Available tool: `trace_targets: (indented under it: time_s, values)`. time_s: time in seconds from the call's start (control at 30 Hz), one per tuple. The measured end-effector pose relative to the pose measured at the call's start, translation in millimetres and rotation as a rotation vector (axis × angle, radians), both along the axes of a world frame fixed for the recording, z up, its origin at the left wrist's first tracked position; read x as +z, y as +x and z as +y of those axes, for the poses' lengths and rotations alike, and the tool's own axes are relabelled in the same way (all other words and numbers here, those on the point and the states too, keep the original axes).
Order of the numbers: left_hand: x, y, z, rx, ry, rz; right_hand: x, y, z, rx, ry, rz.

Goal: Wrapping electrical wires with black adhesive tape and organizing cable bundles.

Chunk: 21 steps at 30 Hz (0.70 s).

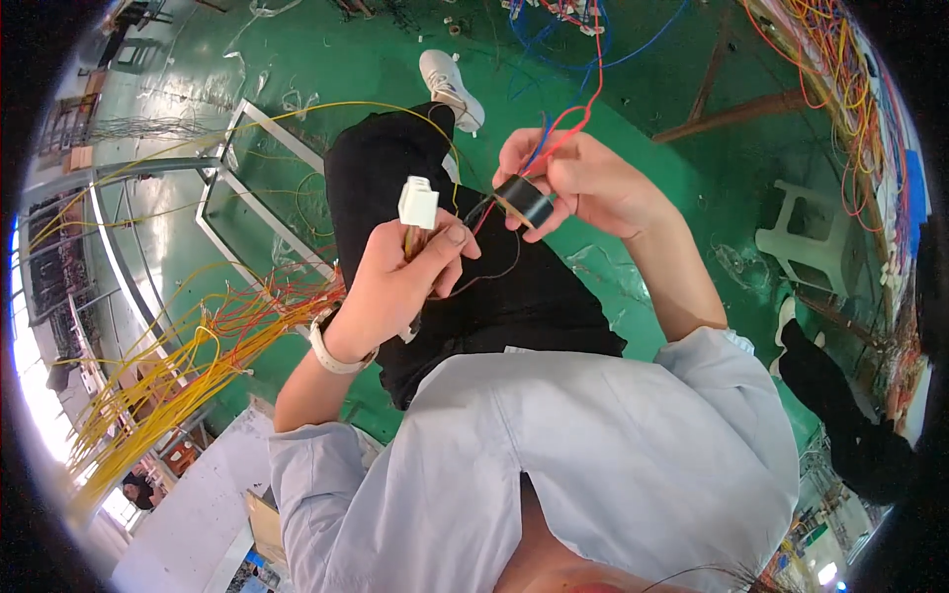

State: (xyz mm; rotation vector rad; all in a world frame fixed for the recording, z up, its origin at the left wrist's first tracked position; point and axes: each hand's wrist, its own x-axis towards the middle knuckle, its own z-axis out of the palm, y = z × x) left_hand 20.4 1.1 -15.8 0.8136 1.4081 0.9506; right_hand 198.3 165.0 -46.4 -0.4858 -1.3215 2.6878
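Observation:
My left hand (410, 267) is closed around wires just below a white plastic connector (418, 205), which points up above the thumb. My right hand (583, 183) grips a roll of black electrical tape (524, 203), its fingers wrapped about the roll. Red wire (590, 99) and a short blue wire (539, 146) pass by the right fingers and run upward. Between the two hands, dark and red strands stretch close to the tape; where the tape's loose end lies I cannot make out. A thin dark wire (494, 277) loops below, over my black trousers.
Bundles of yellow and red wires (213, 341) hang over a metal frame (237, 188) at the left. A wire-covered board (870, 119) rises at the right, near a pale plastic stool (811, 237). Another person's dark-clothed leg (830, 395) shows at lower right. Blue wires (554, 44) lie at the top.

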Motion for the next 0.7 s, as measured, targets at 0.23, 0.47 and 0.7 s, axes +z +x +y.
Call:
trace_targets:
  time_s: [0.23,0.47,0.7]
  values:
    - [2.0,12.7,17.0,0.000,0.048,0.168,5.2,-4.0,-3.1,-0.038,-0.001,-0.012]
    - [-2.0,-1.0,31.4,-0.021,-0.067,-0.175,18.2,-12.0,-10.9,-0.073,0.098,-0.117]
    - [0.0,-17.1,30.4,0.012,-0.187,-0.607,-4.3,-6.2,-5.7,-0.136,0.100,-0.025]
